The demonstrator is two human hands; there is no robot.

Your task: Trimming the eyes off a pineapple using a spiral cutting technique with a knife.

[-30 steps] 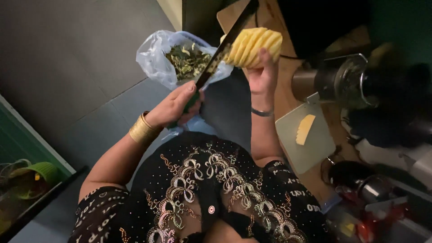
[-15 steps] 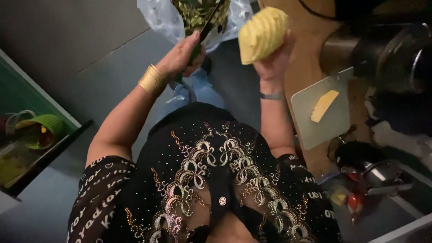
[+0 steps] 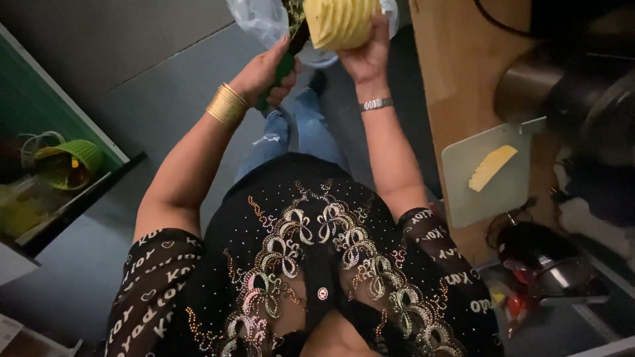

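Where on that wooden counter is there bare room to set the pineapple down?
The wooden counter is bare above the white cutting board, left of the dark metal pot. The board's lower half, below the yellow slice, is free too. The counter's right side and lower end are crowded with dark appliances.

Both hands raised, left (image 3: 270, 74) and right (image 3: 366, 58) gripping.

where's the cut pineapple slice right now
In the head view the yellow pineapple slice lies on the pale cutting board at the right, on the wooden counter, apart from both hands and below the dark pot.
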